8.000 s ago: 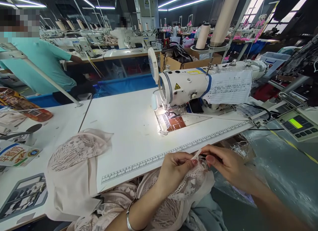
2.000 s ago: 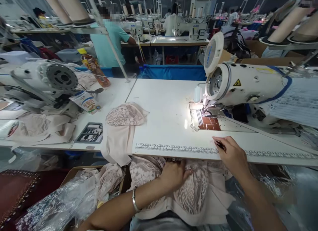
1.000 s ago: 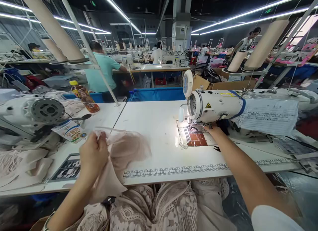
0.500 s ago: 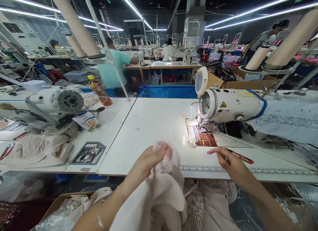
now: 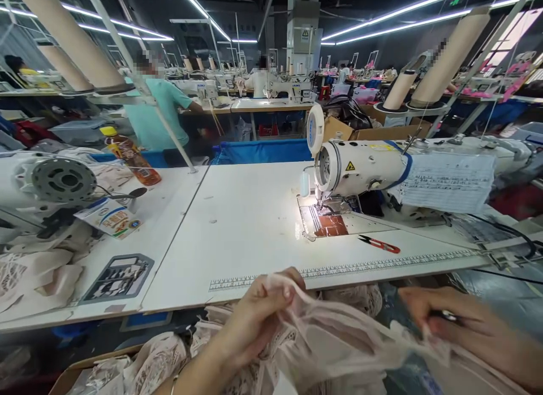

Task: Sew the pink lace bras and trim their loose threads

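A pale pink garment (image 5: 335,333) of sheer, thin cloth is stretched between my two hands in front of the table edge. My left hand (image 5: 265,310) is closed on its upper edge, thumb on top. On the right, my right hand (image 5: 458,327), blurred by motion, grips the other end of the cloth. A small dark object with a shiny metal tip (image 5: 445,314) also sits in that hand; its kind is unclear. Red thread snips (image 5: 379,244) lie on the table beyond, beside a white sewing machine (image 5: 360,166) with its needle area lit.
A printed ruler strip (image 5: 348,270) runs along the front of the white table (image 5: 237,225). To the left are a drink bottle (image 5: 133,157), a carton (image 5: 110,217) and another machine (image 5: 55,177). Thread cones (image 5: 449,61) stand at the right. More lace garments (image 5: 161,355) lie below.
My right hand has moved from above the table beside the snips down to the right and taken hold of the garment. The bunched cloth is now pulled out sideways. The view has turned right.
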`<state>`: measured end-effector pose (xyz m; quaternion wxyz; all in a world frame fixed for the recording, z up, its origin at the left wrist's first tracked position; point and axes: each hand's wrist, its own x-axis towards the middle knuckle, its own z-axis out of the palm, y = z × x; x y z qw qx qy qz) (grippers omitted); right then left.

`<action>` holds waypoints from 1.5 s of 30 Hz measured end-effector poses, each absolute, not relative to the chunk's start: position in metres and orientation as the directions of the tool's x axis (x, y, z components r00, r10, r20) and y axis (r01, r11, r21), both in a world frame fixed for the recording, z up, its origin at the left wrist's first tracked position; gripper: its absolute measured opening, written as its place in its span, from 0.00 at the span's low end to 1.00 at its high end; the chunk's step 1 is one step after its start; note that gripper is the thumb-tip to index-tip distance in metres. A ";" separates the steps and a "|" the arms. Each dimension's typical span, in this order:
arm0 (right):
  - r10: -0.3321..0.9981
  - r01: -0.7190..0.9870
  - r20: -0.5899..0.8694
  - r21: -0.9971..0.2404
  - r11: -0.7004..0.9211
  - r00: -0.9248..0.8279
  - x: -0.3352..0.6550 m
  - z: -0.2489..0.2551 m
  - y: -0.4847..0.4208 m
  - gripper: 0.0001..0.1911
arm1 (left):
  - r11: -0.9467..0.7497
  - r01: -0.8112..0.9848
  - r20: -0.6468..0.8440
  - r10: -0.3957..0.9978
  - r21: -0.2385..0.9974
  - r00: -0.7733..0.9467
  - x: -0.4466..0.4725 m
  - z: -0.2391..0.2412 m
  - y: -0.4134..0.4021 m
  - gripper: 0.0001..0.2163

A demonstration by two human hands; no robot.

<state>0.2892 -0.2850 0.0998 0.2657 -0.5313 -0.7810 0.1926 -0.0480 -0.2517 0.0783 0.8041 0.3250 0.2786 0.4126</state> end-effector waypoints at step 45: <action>0.659 0.799 0.588 -0.035 0.601 -0.469 0.156 0.042 -0.289 0.36 | 0.146 -0.179 -0.090 0.953 0.973 0.289 -0.020 0.022 -0.274 0.17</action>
